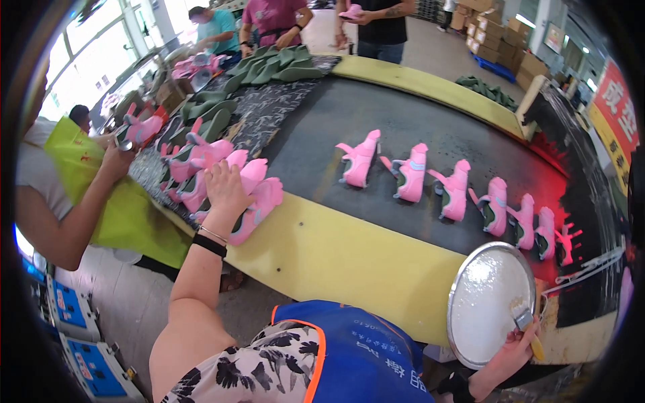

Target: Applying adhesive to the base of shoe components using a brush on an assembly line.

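Note:
My left hand (226,191) reaches onto a cluster of pink shoe uppers (259,208) at the table's left side. Its fingers are stretched over the uppers and touch them; it does not lift any. At the lower right, my right hand (510,352) grips a brush (536,346) with a yellow handle. The brush's bristles rest in a round metal pan (451,316) of white liquid, perhaps glue. Across the dark belt (302,148), several pink uppers (408,176) stand in a slanting row, the rightmost ones in red light.
Yellow boards (322,242) edge the belt. Green soles (275,67) lie on the patterned surface at the far left. At left, a co-worker in a yellow-green apron (127,201) handles a pink upper (142,127). More people stand beyond the table. A dark machine opening (578,168) is at right.

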Available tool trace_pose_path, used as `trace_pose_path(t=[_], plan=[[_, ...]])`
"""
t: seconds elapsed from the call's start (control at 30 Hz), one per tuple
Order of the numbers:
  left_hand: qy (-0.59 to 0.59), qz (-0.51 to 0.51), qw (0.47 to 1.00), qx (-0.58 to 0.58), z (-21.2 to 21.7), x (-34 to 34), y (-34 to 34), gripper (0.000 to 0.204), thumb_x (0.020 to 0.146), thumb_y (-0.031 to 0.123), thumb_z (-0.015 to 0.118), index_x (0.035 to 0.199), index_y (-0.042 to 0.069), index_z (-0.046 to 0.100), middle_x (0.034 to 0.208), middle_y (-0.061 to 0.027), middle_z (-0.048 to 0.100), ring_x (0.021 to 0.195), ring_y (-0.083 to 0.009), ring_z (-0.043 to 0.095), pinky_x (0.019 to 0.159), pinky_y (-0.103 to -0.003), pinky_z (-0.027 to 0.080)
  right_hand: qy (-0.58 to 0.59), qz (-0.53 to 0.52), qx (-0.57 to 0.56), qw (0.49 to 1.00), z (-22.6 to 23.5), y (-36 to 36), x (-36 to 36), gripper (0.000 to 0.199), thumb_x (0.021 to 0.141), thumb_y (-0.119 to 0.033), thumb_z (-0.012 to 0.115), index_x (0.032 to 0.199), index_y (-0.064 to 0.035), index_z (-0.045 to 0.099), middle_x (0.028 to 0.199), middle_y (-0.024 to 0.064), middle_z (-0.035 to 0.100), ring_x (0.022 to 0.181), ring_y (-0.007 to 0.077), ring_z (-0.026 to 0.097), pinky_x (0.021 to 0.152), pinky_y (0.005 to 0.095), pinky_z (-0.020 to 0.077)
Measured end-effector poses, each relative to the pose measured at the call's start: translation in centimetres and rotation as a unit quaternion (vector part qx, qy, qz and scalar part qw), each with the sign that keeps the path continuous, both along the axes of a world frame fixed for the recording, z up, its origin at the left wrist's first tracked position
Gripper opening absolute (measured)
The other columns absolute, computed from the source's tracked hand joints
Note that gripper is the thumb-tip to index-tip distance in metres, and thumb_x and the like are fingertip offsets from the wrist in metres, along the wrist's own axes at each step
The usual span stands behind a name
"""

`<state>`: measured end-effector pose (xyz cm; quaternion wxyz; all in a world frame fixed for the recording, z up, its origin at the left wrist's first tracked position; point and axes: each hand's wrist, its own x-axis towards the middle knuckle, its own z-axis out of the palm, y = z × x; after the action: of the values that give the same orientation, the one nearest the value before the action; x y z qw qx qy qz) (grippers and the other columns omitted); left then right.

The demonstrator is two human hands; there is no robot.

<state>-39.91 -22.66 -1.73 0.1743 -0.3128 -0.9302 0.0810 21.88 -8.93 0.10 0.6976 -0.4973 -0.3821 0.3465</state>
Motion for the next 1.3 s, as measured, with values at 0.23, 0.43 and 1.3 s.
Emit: trace_pose_path(t=[0.23, 0.43, 1.3], plan=[[-0.043, -0.034, 0.996, -0.074, -2.0, -2.2, 3.4, 0.082, 0.077, 0.029, 0.078, 0.153, 0.025, 0.046, 0.123, -0.0184, 0.065, 0.120, -0.0348, 0.061, 0.112, -0.052, 0.036, 0.001, -0.020, 0.008, 1.000, -0.5, -1.9, 2.0, 0.027, 0.106, -0.022, 0.059, 0.127, -0.0051, 0.061, 0.110, 0.0027, 0.066, 0.082, 0.0038, 0.059, 0.068, 0.0188, 0.0452], [-0.030, -0.058, 0.997, -0.038, -1.2, -0.2, 3.8, 0.068, 0.087, 0.020, 0.069, 0.151, 0.031, 0.049, 0.123, -0.0143, 0.063, 0.115, -0.0305, 0.062, 0.106, -0.051, 0.039, 0.010, -0.029, 0.007, 1.000, -1.1, -2.3, 3.1, 0.025, 0.106, -0.022, 0.059, 0.124, -0.0047, 0.061, 0.109, 0.0033, 0.066, 0.082, 0.0043, 0.060, 0.067, 0.0184, 0.0446], [-0.217, -0.512, 0.830, 0.038, -4.3, 19.1, 4.5, 0.115, 0.073, 0.045, 0.086, 0.162, 0.006, 0.022, 0.109, -0.0274, 0.061, 0.102, -0.0423, 0.064, 0.085, -0.051, 0.052, -0.085, -0.053, -0.069, 0.993, -0.5, -4.0, -1.5, 0.015, 0.096, -0.001, 0.069, 0.110, 0.0038, 0.068, 0.096, 0.0062, 0.067, 0.080, 0.0088, 0.065, 0.070, 0.0236, 0.0565]])
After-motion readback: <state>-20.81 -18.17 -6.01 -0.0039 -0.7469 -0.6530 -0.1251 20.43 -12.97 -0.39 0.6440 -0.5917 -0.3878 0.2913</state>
